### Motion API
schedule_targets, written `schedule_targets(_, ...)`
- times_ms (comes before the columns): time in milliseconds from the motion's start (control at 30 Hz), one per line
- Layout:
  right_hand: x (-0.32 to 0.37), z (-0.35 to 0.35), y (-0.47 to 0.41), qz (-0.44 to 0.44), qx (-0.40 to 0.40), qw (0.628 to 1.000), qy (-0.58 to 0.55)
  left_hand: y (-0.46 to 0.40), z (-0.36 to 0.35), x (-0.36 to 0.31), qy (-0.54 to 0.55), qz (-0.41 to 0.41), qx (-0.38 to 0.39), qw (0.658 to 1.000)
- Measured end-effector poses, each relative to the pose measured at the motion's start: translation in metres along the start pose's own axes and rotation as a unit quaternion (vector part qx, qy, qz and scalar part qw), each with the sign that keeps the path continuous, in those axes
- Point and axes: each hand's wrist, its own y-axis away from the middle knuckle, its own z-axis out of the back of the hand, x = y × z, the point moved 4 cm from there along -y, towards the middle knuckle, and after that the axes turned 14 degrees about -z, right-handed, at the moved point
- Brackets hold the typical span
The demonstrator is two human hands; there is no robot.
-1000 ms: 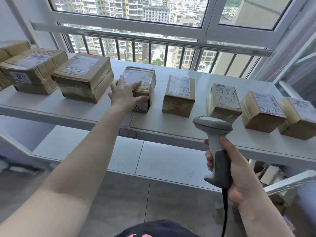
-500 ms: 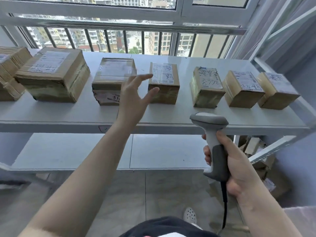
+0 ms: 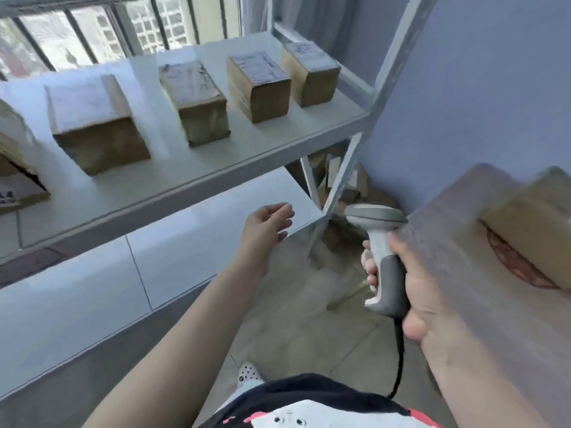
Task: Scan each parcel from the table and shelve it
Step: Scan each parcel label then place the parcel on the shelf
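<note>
Head view: swung right since a second ago.
Table (image 3: 457, 248): now visible at right, one blurred parcel (image 3: 537, 230) on it.
Shelf (image 3: 278, 140): four parcels stand in a row.
Left hand (image 3: 265, 230): released shelved parcel; empty, fingers loose.
Right hand (image 3: 411, 279): grips scanner (image 3: 380, 242).

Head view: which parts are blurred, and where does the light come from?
Head view: motion blur smears the table and the box on it at right, and softens the parcel labels; the scanner in the right hand stays fairly sharp. Daylight comes through the window, washing out the shelf.
</note>
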Motion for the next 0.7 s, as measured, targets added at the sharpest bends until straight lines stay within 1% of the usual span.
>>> schedule_targets(200, -0.026, 0.148, 0.047, 0.009, -0.089, 0.987, -0.135, 0.048, -0.14, 0.041, -0.037, 0.028, 0.114, 0.992)
schedule_targets(300, -0.046, 0.231, 0.081, 0.018, -0.133, 0.972, -0.194, 0.09, -0.223, 0.069, -0.058, 0.046, 0.179, 0.981)
schedule_targets(367, -0.06, 0.284, 0.103, 0.026, -0.155, 0.962, -0.224, 0.124, -0.279, 0.088, -0.061, 0.074, 0.219, 0.971)
schedule_targets(533, -0.099, 0.401, 0.161, 0.046, -0.222, 0.93, -0.288, 0.217, -0.404, 0.133, -0.066, 0.139, 0.331, 0.931)
schedule_targets(700, -0.133, 0.476, 0.221, 0.071, -0.285, 0.885, -0.361, 0.288, -0.49, 0.166, -0.099, 0.18, 0.42, 0.884)
